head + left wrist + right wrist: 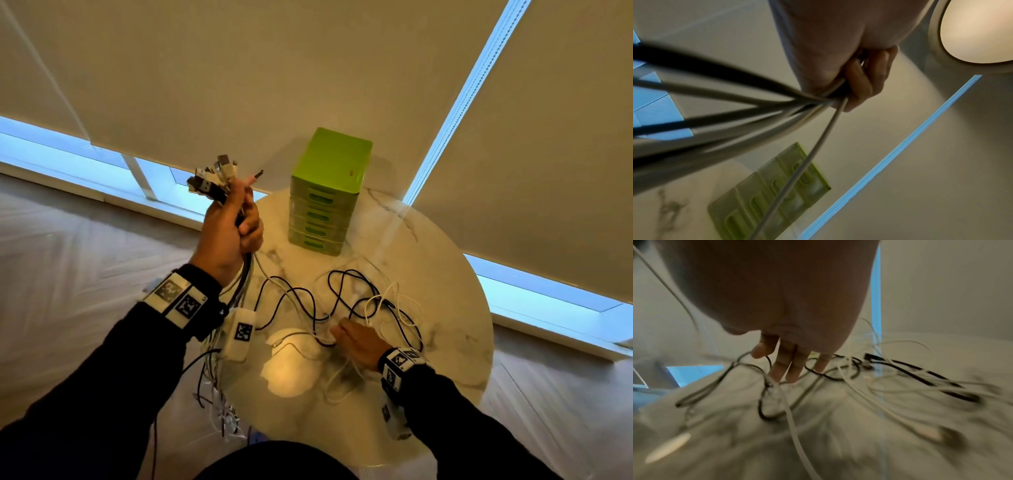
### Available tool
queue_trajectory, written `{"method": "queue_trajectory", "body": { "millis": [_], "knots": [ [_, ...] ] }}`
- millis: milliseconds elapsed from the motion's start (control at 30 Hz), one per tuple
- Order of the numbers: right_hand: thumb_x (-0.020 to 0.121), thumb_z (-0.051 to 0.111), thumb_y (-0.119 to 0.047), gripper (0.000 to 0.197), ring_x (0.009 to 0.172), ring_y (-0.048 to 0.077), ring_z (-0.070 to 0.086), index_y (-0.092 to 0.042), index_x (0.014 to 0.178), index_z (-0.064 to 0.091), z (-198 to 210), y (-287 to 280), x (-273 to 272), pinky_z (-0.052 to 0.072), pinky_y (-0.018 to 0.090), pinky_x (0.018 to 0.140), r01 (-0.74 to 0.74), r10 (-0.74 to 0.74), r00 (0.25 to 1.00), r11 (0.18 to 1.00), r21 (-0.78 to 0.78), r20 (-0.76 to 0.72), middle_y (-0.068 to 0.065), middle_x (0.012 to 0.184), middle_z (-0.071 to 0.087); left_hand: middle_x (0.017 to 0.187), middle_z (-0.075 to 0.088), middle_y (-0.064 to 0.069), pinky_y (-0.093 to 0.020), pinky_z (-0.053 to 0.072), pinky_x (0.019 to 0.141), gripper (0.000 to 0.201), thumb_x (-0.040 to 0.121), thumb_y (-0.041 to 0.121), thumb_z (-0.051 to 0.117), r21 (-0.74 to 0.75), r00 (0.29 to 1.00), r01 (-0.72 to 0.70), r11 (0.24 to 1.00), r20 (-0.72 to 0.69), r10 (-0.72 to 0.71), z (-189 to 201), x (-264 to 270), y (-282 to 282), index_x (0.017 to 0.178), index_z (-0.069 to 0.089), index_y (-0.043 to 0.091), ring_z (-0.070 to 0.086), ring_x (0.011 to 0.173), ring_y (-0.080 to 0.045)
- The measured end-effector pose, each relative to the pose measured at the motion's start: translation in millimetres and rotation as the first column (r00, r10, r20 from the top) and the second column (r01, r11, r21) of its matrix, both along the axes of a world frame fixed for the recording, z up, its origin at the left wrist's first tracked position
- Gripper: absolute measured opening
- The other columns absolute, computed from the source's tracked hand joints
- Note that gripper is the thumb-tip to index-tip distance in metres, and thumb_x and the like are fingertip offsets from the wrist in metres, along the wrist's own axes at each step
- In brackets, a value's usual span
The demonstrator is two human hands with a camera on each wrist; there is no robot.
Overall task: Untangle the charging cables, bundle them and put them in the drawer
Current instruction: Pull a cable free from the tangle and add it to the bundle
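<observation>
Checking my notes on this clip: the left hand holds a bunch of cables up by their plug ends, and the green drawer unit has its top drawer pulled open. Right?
Not quite. In the head view, the green drawer unit has every drawer closed. The left hand does hold the cables up by their plug ends.

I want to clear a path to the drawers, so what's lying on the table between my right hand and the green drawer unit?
In the head view, loose black and white cables sprawl on the marble table between the right hand and the green drawer unit.

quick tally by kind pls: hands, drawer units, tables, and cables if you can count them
hands: 2, left hand and right hand
green drawer unit: 1
round table: 1
cables: too tangled to count
total: 4, without cables
</observation>
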State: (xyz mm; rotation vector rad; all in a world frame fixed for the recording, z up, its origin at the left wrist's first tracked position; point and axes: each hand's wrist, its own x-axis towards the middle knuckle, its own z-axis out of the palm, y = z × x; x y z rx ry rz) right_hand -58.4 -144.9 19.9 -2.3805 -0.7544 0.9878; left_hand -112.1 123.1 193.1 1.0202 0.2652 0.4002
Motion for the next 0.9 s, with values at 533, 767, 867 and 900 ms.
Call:
{"method": "queue_trajectory", "body": {
  "millis": [533, 767, 867, 900],
  "knots": [
    [0.108, 0.031, -0.044, 0.046, 0.111, 0.026, 0.059, -0.01, 0.114, 0.061, -3, 47, -24, 0.042, 0.035, 0.098, -0.288, 0.281, 0.949, 0.957, -0.029, -0.147, 0.008, 0.12, 0.066, 0.05, 0.027, 0.008, -0.018, 0.017, 0.04, 0.038, 0.107, 0.042, 0.035, -0.016, 0.991, 0.131, 0.991, 0.009, -0.131, 1, 5, 4, 0.078, 0.048, 0.021, 0.018, 0.042, -0.006],
    [0.108, 0.039, -0.031, 0.023, 0.087, 0.02, 0.054, -0.015, 0.098, 0.053, -7, 35, 3, 0.046, 0.036, 0.084, -0.113, 0.11, 0.993, 0.991, 0.067, 0.047, 0.003, 0.093, 0.057, 0.05, 0.027, 0.007, -0.02, 0.017, 0.041, 0.038, 0.106, 0.042, 0.036, 0.071, 0.986, 0.161, 0.984, -0.044, -0.158, -4, 5, 3, 0.078, 0.048, 0.02, 0.019, 0.041, -0.007],
    [0.108, 0.034, -0.036, 0.029, 0.078, 0.023, 0.051, -0.013, 0.094, 0.045, 11, 31, 33, 0.041, 0.038, 0.071, 0.329, -0.37, 0.91, 0.919, 0.218, 0.189, 0.004, 0.081, 0.054, 0.051, 0.03, 0.007, -0.022, 0.017, 0.042, 0.037, 0.106, 0.039, 0.038, 0.163, 0.977, 0.185, 0.969, -0.134, -0.164, -16, 5, -12, 0.077, 0.044, 0.019, 0.022, 0.042, -0.007],
    [0.108, 0.032, -0.037, 0.03, 0.077, 0.024, 0.051, -0.013, 0.095, 0.044, 22, 31, 40, 0.036, 0.036, 0.069, 0.433, -0.492, 0.848, 0.858, 0.276, 0.197, 0.006, 0.082, 0.055, 0.053, 0.031, 0.007, -0.022, 0.019, 0.043, 0.036, 0.107, 0.038, 0.038, 0.19, 0.975, 0.186, 0.964, -0.159, -0.156, -22, 4, -20, 0.077, 0.045, 0.02, 0.024, 0.044, -0.007]
  ]
}}
